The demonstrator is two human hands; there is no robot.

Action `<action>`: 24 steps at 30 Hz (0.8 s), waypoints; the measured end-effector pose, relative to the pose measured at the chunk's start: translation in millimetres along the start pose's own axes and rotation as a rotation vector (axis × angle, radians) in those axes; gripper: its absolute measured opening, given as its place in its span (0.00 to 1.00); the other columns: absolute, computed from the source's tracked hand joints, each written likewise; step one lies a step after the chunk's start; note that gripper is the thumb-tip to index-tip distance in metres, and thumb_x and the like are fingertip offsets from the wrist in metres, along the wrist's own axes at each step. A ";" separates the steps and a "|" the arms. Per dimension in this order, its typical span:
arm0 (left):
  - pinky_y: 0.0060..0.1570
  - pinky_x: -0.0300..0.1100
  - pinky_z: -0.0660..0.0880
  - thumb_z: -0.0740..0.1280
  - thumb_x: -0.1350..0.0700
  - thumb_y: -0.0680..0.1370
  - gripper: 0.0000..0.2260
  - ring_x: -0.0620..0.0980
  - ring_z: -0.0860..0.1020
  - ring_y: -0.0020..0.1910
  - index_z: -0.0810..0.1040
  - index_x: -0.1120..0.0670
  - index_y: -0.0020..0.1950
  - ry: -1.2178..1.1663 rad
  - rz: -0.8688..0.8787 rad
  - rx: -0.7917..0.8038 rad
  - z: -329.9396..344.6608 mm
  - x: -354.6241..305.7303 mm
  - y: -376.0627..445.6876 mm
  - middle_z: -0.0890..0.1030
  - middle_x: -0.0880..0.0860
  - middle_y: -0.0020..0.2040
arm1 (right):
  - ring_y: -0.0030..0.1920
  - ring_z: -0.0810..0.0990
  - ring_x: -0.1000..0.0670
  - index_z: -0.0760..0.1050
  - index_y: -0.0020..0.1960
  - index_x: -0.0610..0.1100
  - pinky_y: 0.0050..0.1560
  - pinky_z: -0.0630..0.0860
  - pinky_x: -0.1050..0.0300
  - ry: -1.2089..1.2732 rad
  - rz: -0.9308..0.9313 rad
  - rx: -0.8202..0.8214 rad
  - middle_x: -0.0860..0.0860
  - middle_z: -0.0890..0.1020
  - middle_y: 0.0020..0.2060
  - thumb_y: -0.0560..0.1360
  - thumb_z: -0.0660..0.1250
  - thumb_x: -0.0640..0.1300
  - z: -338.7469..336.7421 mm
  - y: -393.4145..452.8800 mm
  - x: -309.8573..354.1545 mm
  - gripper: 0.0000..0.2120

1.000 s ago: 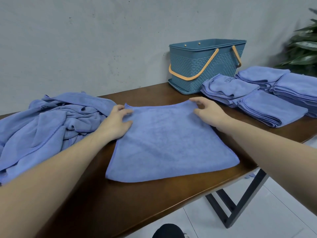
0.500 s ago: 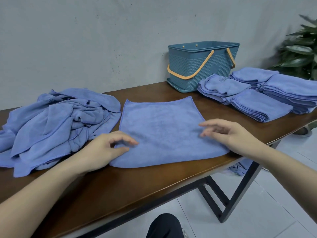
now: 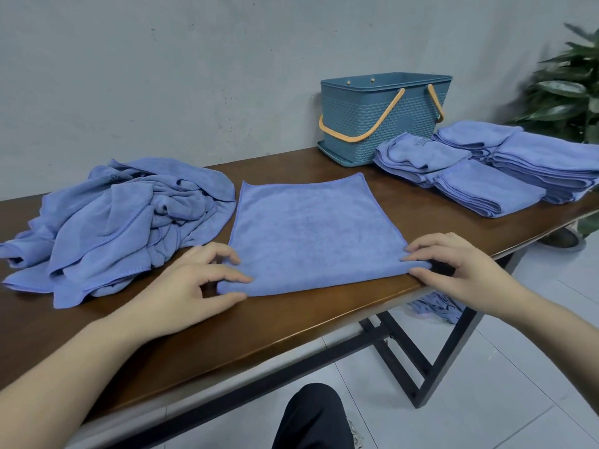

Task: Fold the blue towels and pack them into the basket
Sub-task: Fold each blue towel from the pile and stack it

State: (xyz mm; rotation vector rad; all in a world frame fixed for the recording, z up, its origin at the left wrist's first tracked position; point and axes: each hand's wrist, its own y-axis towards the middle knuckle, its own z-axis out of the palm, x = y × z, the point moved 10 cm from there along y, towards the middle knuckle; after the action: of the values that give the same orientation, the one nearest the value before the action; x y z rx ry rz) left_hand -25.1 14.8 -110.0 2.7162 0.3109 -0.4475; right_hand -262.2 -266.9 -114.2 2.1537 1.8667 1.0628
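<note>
A blue towel (image 3: 311,231) lies spread flat on the brown table (image 3: 227,335). My left hand (image 3: 191,286) pinches its near left corner between thumb and fingers. My right hand (image 3: 457,267) pinches its near right corner at the table's front edge. A heap of unfolded blue towels (image 3: 120,222) lies to the left. Several folded blue towels (image 3: 489,186) are stacked to the right. The teal basket (image 3: 363,124) with orange handles stands at the back by the wall, apart from both hands.
A green plant (image 3: 570,92) stands at the far right. One blue towel (image 3: 434,306) lies on the tiled floor under the table, beside the black table leg (image 3: 447,358). My dark trouser leg (image 3: 311,416) shows at the bottom.
Both hands have drawn back from the towel's far corners to its near corners and now pinch them. The towel stays flat.
</note>
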 end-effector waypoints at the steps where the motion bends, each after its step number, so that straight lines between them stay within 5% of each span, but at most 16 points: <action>1: 0.59 0.51 0.72 0.60 0.30 0.76 0.17 0.44 0.74 0.58 0.82 0.35 0.54 0.043 0.006 -0.046 -5.3 -1.5 -0.3 0.74 0.35 0.62 | 0.59 0.77 0.52 0.84 0.53 0.52 0.62 0.70 0.55 -0.030 -0.006 -0.030 0.60 0.80 0.59 0.77 0.66 0.59 -1.8 -2.2 0.0 0.14; 6: 0.65 0.54 0.69 0.65 0.40 0.78 0.09 0.40 0.76 0.64 0.82 0.40 0.51 -0.082 0.024 -0.141 -15.0 -16.6 1.9 0.81 0.36 0.60 | 0.69 0.73 0.52 0.82 0.54 0.50 0.70 0.67 0.50 0.074 0.030 -0.140 0.61 0.81 0.62 0.79 0.63 0.56 -4.3 -15.9 7.6 0.13; 9: 0.58 0.42 0.72 0.66 0.42 0.77 0.06 0.43 0.80 0.55 0.82 0.39 0.50 -0.228 -0.032 -0.151 -14.7 -20.0 1.7 0.84 0.40 0.52 | 0.66 0.76 0.56 0.79 0.58 0.54 0.73 0.64 0.53 0.128 0.037 -0.187 0.62 0.82 0.58 0.80 0.62 0.53 -1.1 -21.8 16.2 0.11; 12: 0.52 0.44 0.74 0.68 0.43 0.78 0.01 0.45 0.80 0.46 0.80 0.37 0.49 -0.333 -0.113 -0.186 -15.3 -17.2 0.2 0.82 0.45 0.47 | 0.59 0.79 0.57 0.76 0.59 0.55 0.65 0.71 0.59 0.214 0.048 -0.305 0.62 0.81 0.56 0.82 0.63 0.44 -4.3 -27.5 19.6 0.08; 15: 0.50 0.47 0.76 0.70 0.44 0.78 0.04 0.57 0.79 0.48 0.80 0.33 0.51 -0.409 -0.197 -0.264 -21.6 -8.4 0.4 0.83 0.45 0.50 | 0.48 0.79 0.60 0.77 0.53 0.54 0.53 0.71 0.69 0.258 0.060 -0.369 0.65 0.80 0.50 0.82 0.61 0.36 -11.1 -27.6 23.6 0.13; 17: 0.50 0.31 0.73 0.69 0.59 0.80 0.19 0.43 0.81 0.48 0.82 0.31 0.47 -0.442 -0.177 -0.307 -26.8 -9.7 0.5 0.83 0.38 0.50 | 0.45 0.78 0.57 0.78 0.48 0.51 0.48 0.70 0.67 0.231 0.016 -0.302 0.61 0.80 0.45 0.77 0.57 0.30 -8.3 -21.2 30.4 0.18; 20: 0.53 0.22 0.69 0.63 0.73 0.78 0.32 0.27 0.78 0.51 0.84 0.36 0.33 -0.457 -0.268 -0.236 -18.6 -0.8 -0.1 0.85 0.39 0.43 | 0.42 0.75 0.51 0.79 0.44 0.49 0.45 0.68 0.62 0.264 -0.008 -0.201 0.56 0.77 0.41 0.75 0.57 0.30 -2.5 -15.2 33.8 0.18; 24: 0.52 0.23 0.67 0.60 0.71 0.80 0.31 0.31 0.78 0.49 0.84 0.37 0.35 -0.439 -0.271 -0.190 -15.2 2.9 1.9 0.84 0.40 0.42 | 0.50 0.78 0.49 0.83 0.54 0.47 0.53 0.71 0.62 0.275 0.025 -0.123 0.55 0.80 0.48 0.77 0.67 0.37 3.2 -17.5 32.7 0.10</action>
State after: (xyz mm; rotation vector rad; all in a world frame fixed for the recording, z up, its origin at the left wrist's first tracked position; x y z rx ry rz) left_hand -17.9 19.4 -97.0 2.3200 0.5651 -1.0126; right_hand -274.9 -232.0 -111.2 2.0545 1.8254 1.5045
